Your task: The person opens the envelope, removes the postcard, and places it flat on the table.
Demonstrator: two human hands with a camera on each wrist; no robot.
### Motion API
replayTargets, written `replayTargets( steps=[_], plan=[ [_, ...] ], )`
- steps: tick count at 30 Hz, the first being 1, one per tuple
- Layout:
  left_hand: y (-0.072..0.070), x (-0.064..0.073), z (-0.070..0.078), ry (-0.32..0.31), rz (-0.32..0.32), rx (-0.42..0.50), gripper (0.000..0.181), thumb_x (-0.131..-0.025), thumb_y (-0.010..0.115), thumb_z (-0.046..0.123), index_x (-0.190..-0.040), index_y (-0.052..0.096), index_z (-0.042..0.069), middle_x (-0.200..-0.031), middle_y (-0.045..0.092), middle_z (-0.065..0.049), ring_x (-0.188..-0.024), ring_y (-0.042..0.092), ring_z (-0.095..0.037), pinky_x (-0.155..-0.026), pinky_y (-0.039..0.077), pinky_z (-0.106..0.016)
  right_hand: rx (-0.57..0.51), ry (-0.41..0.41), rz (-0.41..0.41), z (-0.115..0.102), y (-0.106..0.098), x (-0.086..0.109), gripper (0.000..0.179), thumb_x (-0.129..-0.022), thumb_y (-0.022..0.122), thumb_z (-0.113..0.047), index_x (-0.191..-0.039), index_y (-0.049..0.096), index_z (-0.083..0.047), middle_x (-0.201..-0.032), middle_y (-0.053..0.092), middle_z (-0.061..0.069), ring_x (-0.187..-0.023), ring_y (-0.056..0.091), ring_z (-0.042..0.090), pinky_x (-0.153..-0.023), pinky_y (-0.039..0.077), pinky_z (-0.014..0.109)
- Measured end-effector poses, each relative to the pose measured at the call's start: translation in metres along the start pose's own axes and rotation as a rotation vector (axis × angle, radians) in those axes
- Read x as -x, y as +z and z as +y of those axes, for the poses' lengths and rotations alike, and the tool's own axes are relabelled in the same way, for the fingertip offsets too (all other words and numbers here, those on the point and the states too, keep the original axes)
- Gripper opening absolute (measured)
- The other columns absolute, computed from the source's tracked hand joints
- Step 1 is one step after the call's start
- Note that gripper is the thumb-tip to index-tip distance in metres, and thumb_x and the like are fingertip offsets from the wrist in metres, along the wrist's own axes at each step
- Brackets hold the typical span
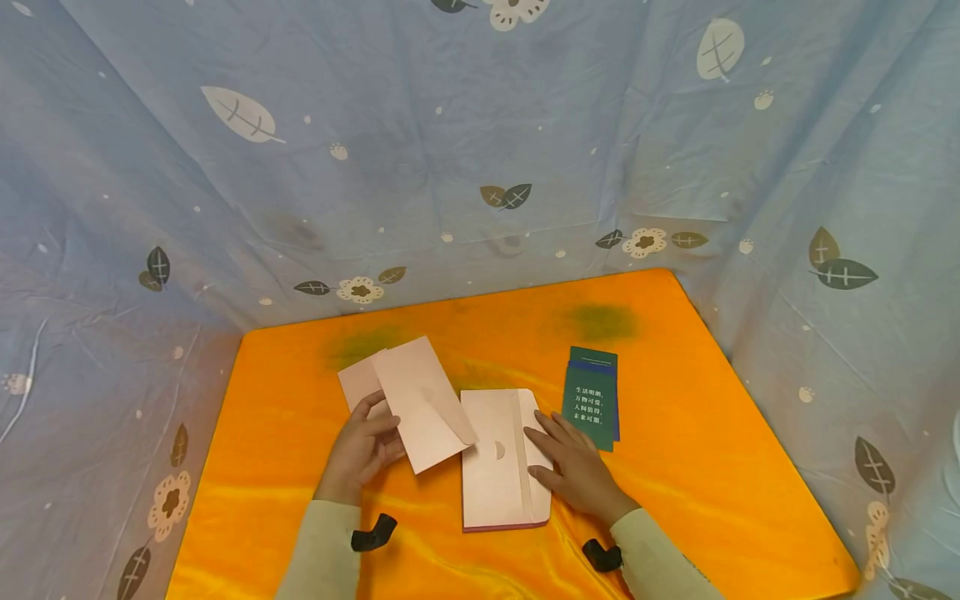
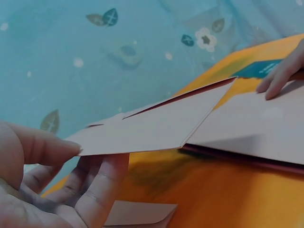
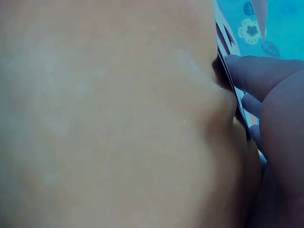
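My left hand [image 1: 365, 442] pinches a pale pink envelope [image 1: 420, 400] by its left edge, thumb on top and fingers below. Tilted above the table, the envelope has its lower right corner over a stack of similar envelopes [image 1: 491, 496]. Its flap edge shows as a dark red slit in the left wrist view. A second pink envelope [image 1: 358, 382] lies on the table, partly hidden behind the held one and my hand. My right hand [image 1: 581, 475] rests on the right side of the stack with its fingers extended. The right wrist view shows only fingers against the stack's edge [image 3: 230, 71].
Overlapping green and blue cards [image 1: 588, 429] with white printed characters lie right of the stack, just beyond my right hand. An orange cloth [image 1: 712, 467] covers the table. Blue patterned curtains [image 1: 420, 167] enclose the back and both sides.
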State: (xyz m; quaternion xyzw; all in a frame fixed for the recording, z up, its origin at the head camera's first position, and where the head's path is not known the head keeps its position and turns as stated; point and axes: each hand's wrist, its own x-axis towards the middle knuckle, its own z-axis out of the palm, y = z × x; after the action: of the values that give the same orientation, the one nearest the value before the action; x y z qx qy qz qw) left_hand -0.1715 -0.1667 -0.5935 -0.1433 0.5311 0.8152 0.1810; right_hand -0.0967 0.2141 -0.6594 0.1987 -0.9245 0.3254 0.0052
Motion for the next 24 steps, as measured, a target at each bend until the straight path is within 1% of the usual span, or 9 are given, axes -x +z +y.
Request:
replayTargets(
  steps=[6, 12, 14, 18, 21, 24],
  plan=[
    [0.008, 0.004, -0.012, 0.006, -0.052, -0.026, 0.058, -0.108, 0.054, -0.006, -0.16, 0.033, 0.008, -0.116, 0.068, -0.015, -0.085, 0.073, -0.025, -0.076, 0.064, -0.04, -0.003, -0.009, 0.001, -0.001, -0.001, 0.0, 0.061, -0.104, 0.075, -0.031, -0.159, 0.058, -0.012, -0.173, 0.036, 0.014, -0.158, 0.028, 0.044, -0.117, 0.022, 0.076],
    [0.018, 0.007, -0.027, 0.005, -0.103, -0.068, 0.059, -0.106, 0.055, -0.006, -0.16, 0.032, 0.003, -0.12, 0.068, -0.017, -0.086, 0.075, -0.027, -0.076, 0.065, -0.043, -0.002, -0.02, 0.023, -0.001, 0.0, 0.001, 0.061, -0.103, 0.077, -0.029, -0.158, 0.059, -0.011, -0.172, 0.038, 0.015, -0.157, 0.03, 0.046, -0.116, 0.024, 0.077],
    [0.022, 0.008, -0.031, -0.002, -0.118, -0.073, 0.06, -0.106, 0.055, -0.007, -0.16, 0.032, 0.003, -0.122, 0.067, -0.016, -0.085, 0.074, -0.027, -0.076, 0.065, -0.043, -0.007, -0.013, 0.014, -0.001, -0.001, 0.001, 0.061, -0.103, 0.077, -0.03, -0.159, 0.058, -0.011, -0.173, 0.037, 0.015, -0.158, 0.029, 0.045, -0.117, 0.023, 0.076],
    [0.028, 0.01, -0.039, -0.02, -0.161, -0.087, 0.059, -0.105, 0.056, -0.007, -0.158, 0.031, 0.002, -0.115, 0.065, -0.013, -0.084, 0.073, -0.024, -0.077, 0.065, -0.044, -0.016, 0.004, -0.012, -0.001, -0.002, 0.0, 0.062, -0.103, 0.076, -0.031, -0.159, 0.058, -0.012, -0.174, 0.035, 0.013, -0.159, 0.027, 0.044, -0.119, 0.021, 0.075],
    [0.033, 0.012, -0.044, -0.038, -0.179, -0.094, 0.06, -0.105, 0.057, -0.007, -0.158, 0.031, 0.002, -0.11, 0.064, -0.012, -0.082, 0.072, -0.023, -0.077, 0.065, -0.045, -0.015, 0.011, -0.022, -0.001, -0.003, 0.0, 0.062, -0.104, 0.075, -0.031, -0.16, 0.057, -0.012, -0.174, 0.035, 0.013, -0.16, 0.026, 0.043, -0.119, 0.021, 0.074],
    [0.037, 0.013, -0.05, -0.053, -0.194, -0.102, 0.059, -0.105, 0.057, -0.007, -0.157, 0.032, 0.002, -0.114, 0.068, -0.014, -0.085, 0.074, -0.026, -0.079, 0.065, -0.048, -0.015, 0.011, -0.017, 0.0, -0.002, 0.0, 0.062, -0.103, 0.075, -0.032, -0.16, 0.057, -0.012, -0.174, 0.035, 0.013, -0.16, 0.026, 0.043, -0.119, 0.021, 0.074]
  ],
)
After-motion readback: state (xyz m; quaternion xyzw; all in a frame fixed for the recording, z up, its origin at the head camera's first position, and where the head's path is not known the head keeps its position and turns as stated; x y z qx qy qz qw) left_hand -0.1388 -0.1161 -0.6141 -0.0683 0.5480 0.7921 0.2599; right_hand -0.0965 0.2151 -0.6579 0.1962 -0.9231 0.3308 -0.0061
